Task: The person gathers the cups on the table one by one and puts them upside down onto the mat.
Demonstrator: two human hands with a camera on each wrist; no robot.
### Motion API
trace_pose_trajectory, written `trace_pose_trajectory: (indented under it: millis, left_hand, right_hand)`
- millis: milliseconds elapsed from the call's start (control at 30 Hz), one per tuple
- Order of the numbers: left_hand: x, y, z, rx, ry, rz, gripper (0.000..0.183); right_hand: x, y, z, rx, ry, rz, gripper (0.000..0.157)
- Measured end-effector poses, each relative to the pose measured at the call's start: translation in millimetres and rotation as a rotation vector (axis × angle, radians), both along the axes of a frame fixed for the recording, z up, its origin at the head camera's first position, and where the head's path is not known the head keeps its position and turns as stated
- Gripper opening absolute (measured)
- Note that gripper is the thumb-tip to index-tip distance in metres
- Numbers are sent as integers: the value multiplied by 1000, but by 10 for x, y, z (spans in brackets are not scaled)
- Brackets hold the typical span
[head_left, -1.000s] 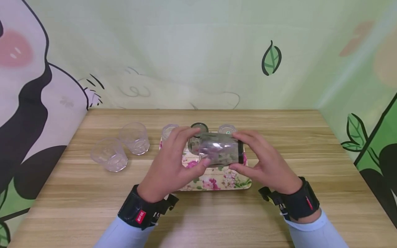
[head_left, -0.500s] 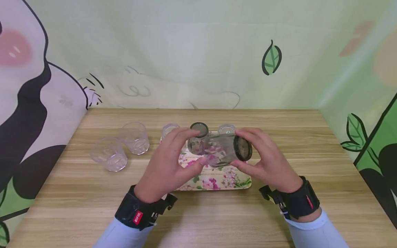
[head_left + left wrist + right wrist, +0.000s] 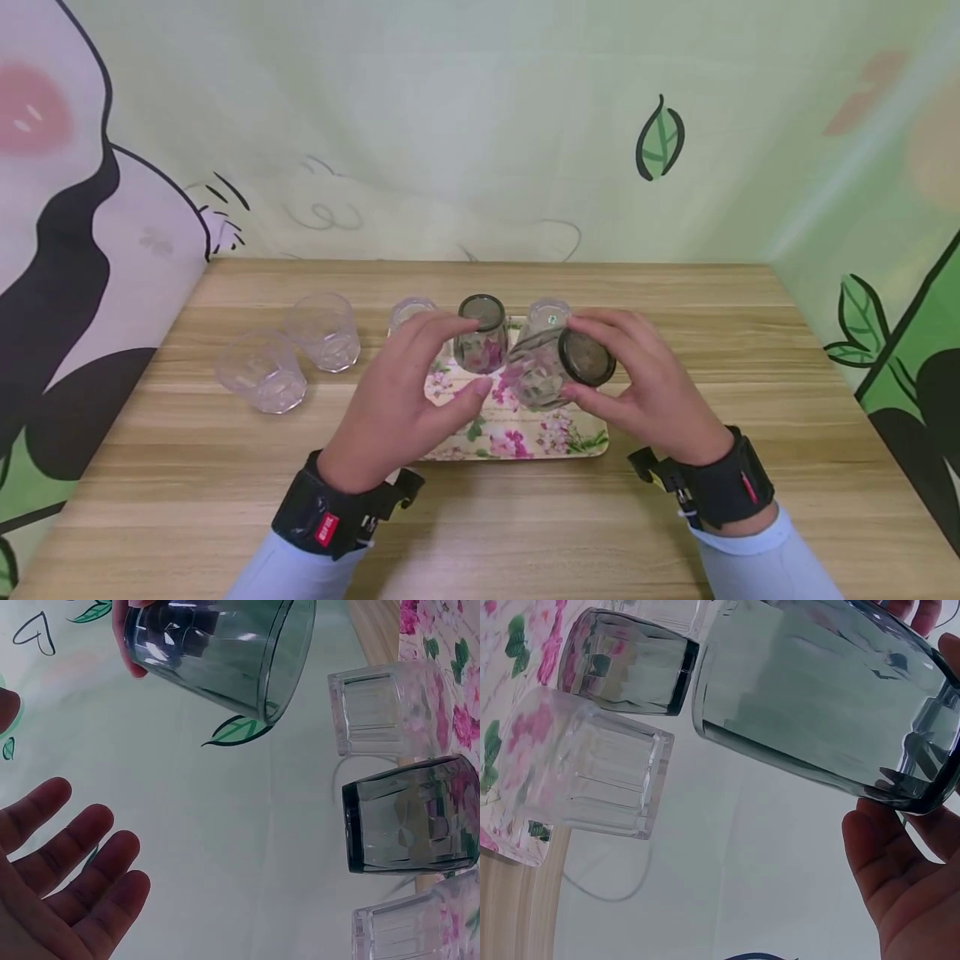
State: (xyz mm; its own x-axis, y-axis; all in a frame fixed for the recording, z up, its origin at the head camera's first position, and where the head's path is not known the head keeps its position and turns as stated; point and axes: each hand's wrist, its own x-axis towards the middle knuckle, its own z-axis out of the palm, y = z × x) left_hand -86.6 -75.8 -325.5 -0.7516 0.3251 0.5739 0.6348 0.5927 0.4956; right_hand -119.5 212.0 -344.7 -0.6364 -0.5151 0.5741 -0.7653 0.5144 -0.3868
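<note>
The right hand (image 3: 651,385) grips a tapered grey glass tumbler (image 3: 543,373); the left hand (image 3: 399,407) hangs wide. Upending seems in hand, needing steady tilting next.

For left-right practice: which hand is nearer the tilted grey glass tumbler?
Right: the right hand grips the tumbler near its base; the left hand is apart, to its left.

The left grip (image 3: 397,408) holds thumb (image 3: 467,402) and fingers (image 3: 431,336) apart, while the right grip (image 3: 652,392) pinches, bent at the knuckles.
</note>
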Motion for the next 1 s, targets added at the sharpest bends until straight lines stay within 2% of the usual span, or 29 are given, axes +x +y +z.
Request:
trace_pose_trajectory:
  millis: [500, 1000]
  left_hand:
    - [11, -75, 16, -21, -30, 8, 53]
    - [-38, -108, -2, -34, 36, 15, 51]
  right_hand:
    - [-35, -17, -19, 63, 2, -31, 69]
    - [-71, -34, -111, 186, -90, -58, 63]
